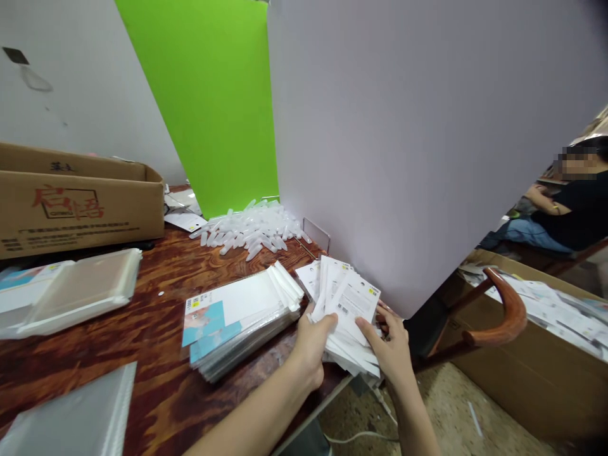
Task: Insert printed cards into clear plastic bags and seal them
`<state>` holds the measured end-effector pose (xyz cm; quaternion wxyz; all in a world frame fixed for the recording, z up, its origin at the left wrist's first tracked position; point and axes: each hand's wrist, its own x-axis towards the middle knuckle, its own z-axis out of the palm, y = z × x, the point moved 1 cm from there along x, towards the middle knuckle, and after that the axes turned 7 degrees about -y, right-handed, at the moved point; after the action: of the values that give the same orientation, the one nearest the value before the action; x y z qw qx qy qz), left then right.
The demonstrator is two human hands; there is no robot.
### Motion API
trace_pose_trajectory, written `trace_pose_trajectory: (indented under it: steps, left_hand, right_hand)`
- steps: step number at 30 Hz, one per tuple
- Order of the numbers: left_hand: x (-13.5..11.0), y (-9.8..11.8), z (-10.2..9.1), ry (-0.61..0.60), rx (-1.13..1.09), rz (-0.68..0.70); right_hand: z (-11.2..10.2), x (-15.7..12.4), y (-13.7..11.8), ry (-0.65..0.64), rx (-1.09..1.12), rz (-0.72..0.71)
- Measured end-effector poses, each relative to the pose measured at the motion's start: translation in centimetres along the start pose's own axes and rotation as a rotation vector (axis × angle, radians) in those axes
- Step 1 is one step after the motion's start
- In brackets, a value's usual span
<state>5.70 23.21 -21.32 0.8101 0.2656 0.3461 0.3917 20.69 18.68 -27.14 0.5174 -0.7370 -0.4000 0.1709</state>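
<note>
L hand [313,339] & R hand [389,342] hold barcoded white card bundle [349,304] in narrow grip at both edges; bagged card stack [237,320] lies left on wood table [156,361]; clear plastic tube pile [249,231] sits far, loose

Left hand [313,342]: bare, ungloved; broad back, fingers partly hidden from view.
Right hand [390,347]: bare, ungloved; long, slender fingers.
Left forearm [256,415]: bare, smooth, tapering to the wrist.
Right forearm [412,421]: bare, smooth, narrowing to the wrist.
</note>
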Motion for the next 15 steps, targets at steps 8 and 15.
trace_pose_trajectory:
  steps: [8,15]
  left_hand:
    - [-2.2,-1.4,-0.5,-0.134,-0.099,0.06]
    - [-5.3,-0.4,-1.0,-0.319,-0.096,0.036]
  right_hand:
    - [-1.5,-2.3,-2.4,-0.056,0.354,0.089]
    - [-4.0,-4.2,-6.4,-0.296,0.755,0.401]
